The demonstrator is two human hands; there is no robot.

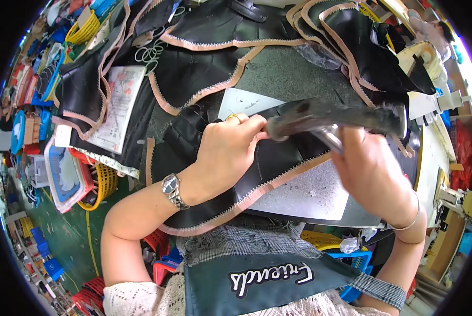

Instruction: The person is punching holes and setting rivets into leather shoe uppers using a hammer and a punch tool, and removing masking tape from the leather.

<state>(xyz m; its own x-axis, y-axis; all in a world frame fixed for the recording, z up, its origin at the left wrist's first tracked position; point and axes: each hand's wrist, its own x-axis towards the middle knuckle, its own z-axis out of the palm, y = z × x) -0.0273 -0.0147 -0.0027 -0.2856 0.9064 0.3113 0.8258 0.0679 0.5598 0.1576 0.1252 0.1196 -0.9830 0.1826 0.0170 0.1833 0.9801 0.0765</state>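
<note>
A black leather-like piece (270,166) with a tan zigzag-stitched edge lies in front of me, over a white board (304,197). At its upper part my left hand (225,152) is closed, thumb and fingers pinching the black material. My right hand (373,174) is wrapped round a hammer (330,118), which is smeared by motion. The hammer's dark, long shape lies above the leather piece, its rounded left end close to my left fingertips. Part of a metal shaft shows beside my right fingers. The exact pinch of my left hand is partly hidden.
More black stitched pieces (199,71) lie on the dark work surface (283,71), with others piled at the right (359,47). A printed sheet (121,105) lies at the left. Yellow baskets (105,184) and a blue-lined tray (65,171) stand below left.
</note>
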